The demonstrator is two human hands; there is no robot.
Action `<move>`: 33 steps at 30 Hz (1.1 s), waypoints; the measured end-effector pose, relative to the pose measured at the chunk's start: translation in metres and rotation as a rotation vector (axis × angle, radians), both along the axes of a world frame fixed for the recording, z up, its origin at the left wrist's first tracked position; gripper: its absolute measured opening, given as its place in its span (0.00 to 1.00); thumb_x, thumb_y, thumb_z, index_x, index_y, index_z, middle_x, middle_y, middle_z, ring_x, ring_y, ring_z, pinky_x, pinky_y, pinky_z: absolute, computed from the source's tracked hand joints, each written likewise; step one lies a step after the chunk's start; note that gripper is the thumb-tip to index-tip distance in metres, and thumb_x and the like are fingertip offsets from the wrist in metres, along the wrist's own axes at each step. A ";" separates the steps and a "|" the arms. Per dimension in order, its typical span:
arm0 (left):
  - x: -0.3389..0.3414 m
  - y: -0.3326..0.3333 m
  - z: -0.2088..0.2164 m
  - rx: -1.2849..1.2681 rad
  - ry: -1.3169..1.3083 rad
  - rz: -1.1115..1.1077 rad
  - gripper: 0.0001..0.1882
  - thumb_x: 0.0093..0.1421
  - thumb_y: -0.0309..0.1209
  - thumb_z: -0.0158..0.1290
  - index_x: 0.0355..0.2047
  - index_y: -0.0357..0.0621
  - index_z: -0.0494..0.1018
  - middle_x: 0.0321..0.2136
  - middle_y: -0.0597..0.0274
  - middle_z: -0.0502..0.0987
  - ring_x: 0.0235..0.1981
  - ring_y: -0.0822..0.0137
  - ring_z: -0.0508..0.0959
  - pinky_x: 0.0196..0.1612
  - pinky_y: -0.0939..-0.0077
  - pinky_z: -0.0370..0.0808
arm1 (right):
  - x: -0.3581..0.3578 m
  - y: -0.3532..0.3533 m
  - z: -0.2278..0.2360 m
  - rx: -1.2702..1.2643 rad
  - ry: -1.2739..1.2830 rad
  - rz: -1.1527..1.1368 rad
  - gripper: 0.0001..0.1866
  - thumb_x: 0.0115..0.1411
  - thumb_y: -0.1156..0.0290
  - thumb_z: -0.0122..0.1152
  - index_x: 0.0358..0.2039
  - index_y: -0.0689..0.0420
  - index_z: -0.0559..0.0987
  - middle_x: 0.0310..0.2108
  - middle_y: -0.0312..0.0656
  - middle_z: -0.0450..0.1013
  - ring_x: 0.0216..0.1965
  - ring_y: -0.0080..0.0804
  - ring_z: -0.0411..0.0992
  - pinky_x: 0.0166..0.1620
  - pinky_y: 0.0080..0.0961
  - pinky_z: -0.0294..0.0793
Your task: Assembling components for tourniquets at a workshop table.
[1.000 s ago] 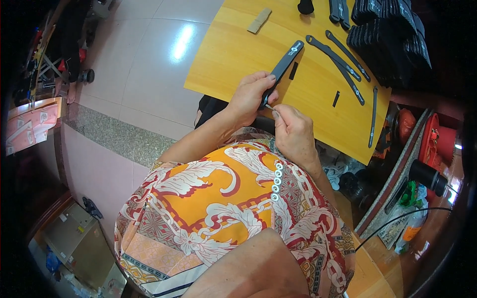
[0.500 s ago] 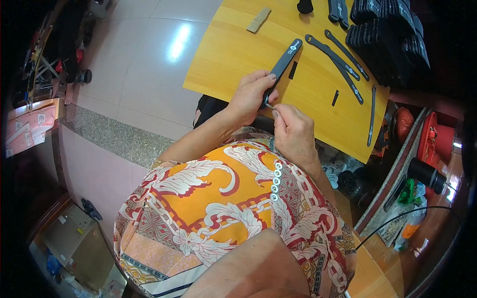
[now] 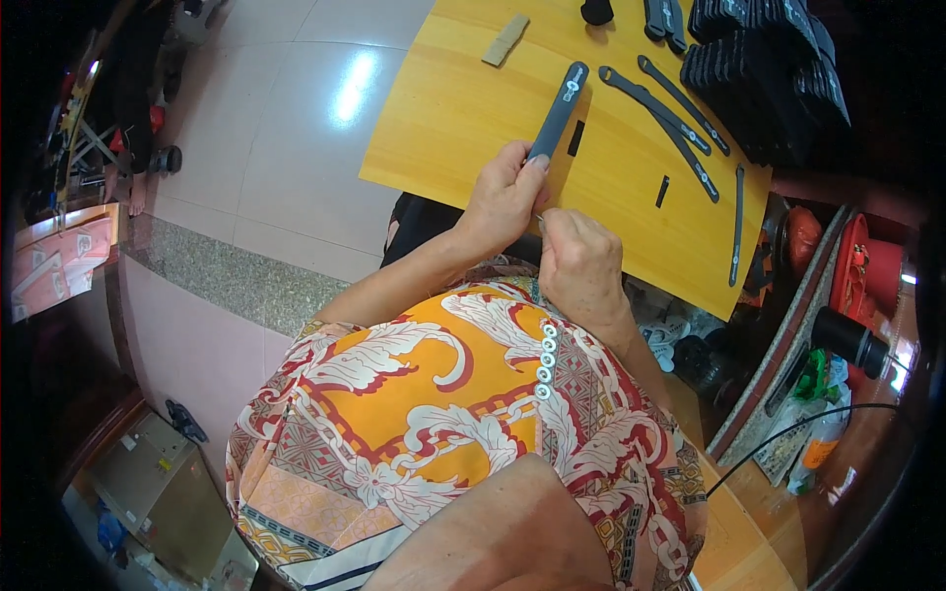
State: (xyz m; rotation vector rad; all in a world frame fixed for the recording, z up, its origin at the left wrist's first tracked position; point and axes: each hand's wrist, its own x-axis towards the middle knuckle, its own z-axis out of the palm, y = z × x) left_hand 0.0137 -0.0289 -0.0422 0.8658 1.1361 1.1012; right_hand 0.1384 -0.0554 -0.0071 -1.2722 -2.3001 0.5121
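My left hand [image 3: 501, 200] grips a long black strap [image 3: 560, 113] with a rounded end and small pale print. The thumb lies along its top, and the strap points away over the yellow table [image 3: 448, 108]. Close beside it, my right hand [image 3: 583, 258] is closed in a pinch at the strap's near end. A thin, pale tip shows between those fingers; what it belongs to is hidden. To the right of the held strap lies a short black strip [image 3: 575, 139]. Another small black strip [image 3: 662, 192] rests nearer the table's right side.
Several loose black straps [image 3: 650, 106] lie right of my hands, one [image 3: 738, 227] near the right edge. Stacked black straps [image 3: 749, 94] fill the far right corner. A brown strip [image 3: 506, 40] sits at the far left. Beyond the table's right edge stands a black cylinder [image 3: 847, 342].
The far end of the held strap has shifted slightly left and away, and the strap looks a bit steeper. My right fingers have curled in, covering more of the thin tip.
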 end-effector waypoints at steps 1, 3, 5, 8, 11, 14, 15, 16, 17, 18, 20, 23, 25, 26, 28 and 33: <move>0.001 0.000 0.000 0.019 0.014 0.012 0.12 0.61 0.34 0.42 0.39 0.39 0.65 0.17 0.70 0.64 0.15 0.81 0.60 0.17 0.87 0.56 | 0.000 0.000 0.000 0.035 -0.062 0.010 0.04 0.46 0.80 0.52 0.20 0.61 0.67 0.19 0.48 0.66 0.23 0.46 0.68 0.26 0.37 0.66; 0.001 0.000 -0.001 0.011 0.027 0.005 0.12 0.62 0.34 0.42 0.39 0.39 0.65 0.17 0.70 0.64 0.16 0.81 0.60 0.17 0.87 0.57 | 0.000 0.001 0.002 0.053 -0.043 0.026 0.04 0.46 0.81 0.52 0.20 0.61 0.67 0.18 0.49 0.66 0.23 0.48 0.68 0.26 0.38 0.66; -0.001 0.001 0.000 0.003 0.038 -0.009 0.12 0.62 0.34 0.41 0.40 0.38 0.65 0.17 0.70 0.64 0.16 0.81 0.60 0.18 0.86 0.57 | -0.001 0.001 -0.001 0.070 -0.027 0.035 0.03 0.47 0.81 0.51 0.20 0.61 0.67 0.18 0.50 0.66 0.22 0.49 0.68 0.25 0.39 0.66; -0.003 0.000 0.002 -0.075 -0.091 -0.005 0.10 0.62 0.32 0.40 0.36 0.37 0.65 0.16 0.68 0.64 0.17 0.78 0.62 0.18 0.82 0.60 | -0.005 -0.001 -0.014 -0.105 0.317 -0.062 0.03 0.49 0.81 0.50 0.21 0.63 0.67 0.18 0.54 0.66 0.23 0.54 0.68 0.25 0.42 0.65; 0.002 -0.003 -0.004 0.112 0.083 0.021 0.09 0.62 0.31 0.40 0.36 0.37 0.64 0.16 0.68 0.64 0.17 0.78 0.62 0.18 0.82 0.59 | -0.008 -0.003 -0.015 -0.333 0.468 -0.135 0.03 0.51 0.81 0.49 0.23 0.64 0.68 0.20 0.57 0.67 0.25 0.56 0.68 0.26 0.43 0.65; 0.001 -0.001 0.005 0.068 0.004 0.039 0.12 0.62 0.34 0.41 0.40 0.38 0.65 0.17 0.68 0.65 0.17 0.80 0.62 0.18 0.85 0.58 | -0.003 0.002 -0.006 -0.264 0.340 -0.101 0.02 0.52 0.79 0.50 0.25 0.65 0.70 0.22 0.57 0.68 0.26 0.56 0.69 0.27 0.42 0.66; -0.002 0.000 0.010 -0.028 -0.166 0.032 0.13 0.61 0.35 0.41 0.40 0.38 0.65 0.17 0.67 0.65 0.18 0.79 0.62 0.19 0.85 0.58 | 0.000 0.004 -0.003 -0.326 0.363 -0.081 0.03 0.52 0.80 0.50 0.29 0.65 0.71 0.22 0.55 0.69 0.25 0.50 0.70 0.28 0.36 0.67; -0.004 0.001 0.014 -0.121 -0.336 0.028 0.14 0.61 0.36 0.41 0.39 0.38 0.66 0.17 0.66 0.66 0.18 0.78 0.63 0.20 0.85 0.59 | 0.002 0.006 0.000 -0.386 0.385 -0.057 0.07 0.53 0.81 0.50 0.33 0.65 0.72 0.22 0.52 0.70 0.24 0.44 0.71 0.29 0.30 0.68; -0.006 0.003 0.017 -0.119 -0.338 0.030 0.14 0.61 0.36 0.41 0.39 0.38 0.66 0.17 0.66 0.66 0.18 0.78 0.63 0.20 0.85 0.59 | 0.003 0.008 0.004 -0.385 0.383 -0.054 0.07 0.53 0.81 0.50 0.33 0.65 0.72 0.22 0.52 0.70 0.24 0.44 0.71 0.29 0.30 0.68; -0.008 0.005 0.019 -0.121 -0.411 -0.009 0.14 0.61 0.37 0.41 0.39 0.37 0.66 0.17 0.65 0.66 0.18 0.77 0.64 0.20 0.85 0.59 | 0.004 0.009 0.007 -0.338 0.396 -0.012 0.06 0.52 0.80 0.50 0.32 0.65 0.72 0.23 0.54 0.69 0.26 0.50 0.70 0.29 0.35 0.68; -0.013 0.009 0.022 -0.121 -0.487 -0.050 0.15 0.61 0.37 0.41 0.38 0.37 0.67 0.17 0.64 0.67 0.18 0.76 0.64 0.21 0.85 0.59 | 0.006 0.012 0.012 -0.289 0.405 0.030 0.05 0.51 0.80 0.50 0.30 0.64 0.71 0.23 0.55 0.69 0.28 0.55 0.69 0.30 0.41 0.67; -0.020 0.017 0.022 -0.106 -0.490 -0.181 0.16 0.61 0.39 0.41 0.37 0.37 0.67 0.16 0.63 0.66 0.17 0.75 0.63 0.21 0.84 0.59 | 0.007 0.017 0.015 -0.287 0.319 0.107 0.05 0.50 0.80 0.51 0.30 0.64 0.71 0.24 0.54 0.70 0.28 0.55 0.69 0.30 0.42 0.67; -0.022 0.020 0.020 -0.137 -0.533 -0.237 0.16 0.61 0.39 0.40 0.34 0.38 0.67 0.14 0.63 0.66 0.16 0.74 0.62 0.21 0.83 0.58 | 0.005 0.020 0.017 -0.267 0.246 0.145 0.04 0.49 0.80 0.51 0.27 0.65 0.70 0.24 0.53 0.70 0.27 0.55 0.69 0.29 0.43 0.67; -0.021 0.020 0.022 -0.133 -0.533 -0.237 0.16 0.61 0.39 0.40 0.34 0.38 0.67 0.14 0.63 0.66 0.16 0.74 0.62 0.21 0.83 0.58 | 0.003 0.020 0.018 -0.264 0.246 0.147 0.04 0.49 0.80 0.51 0.27 0.65 0.70 0.24 0.53 0.70 0.27 0.55 0.69 0.29 0.43 0.67; -0.018 0.021 0.028 -0.094 -0.451 -0.075 0.15 0.62 0.40 0.39 0.33 0.39 0.67 0.13 0.63 0.65 0.15 0.75 0.61 0.19 0.82 0.58 | -0.005 0.020 0.021 -0.183 0.150 0.107 0.03 0.48 0.80 0.51 0.25 0.65 0.67 0.21 0.52 0.69 0.24 0.53 0.69 0.27 0.43 0.67; -0.013 0.025 0.032 0.038 -0.341 0.173 0.15 0.63 0.40 0.37 0.32 0.40 0.65 0.13 0.64 0.65 0.14 0.75 0.61 0.17 0.82 0.57 | -0.021 0.020 0.010 0.046 0.176 0.125 0.04 0.48 0.80 0.51 0.24 0.63 0.65 0.17 0.50 0.66 0.20 0.49 0.69 0.24 0.39 0.67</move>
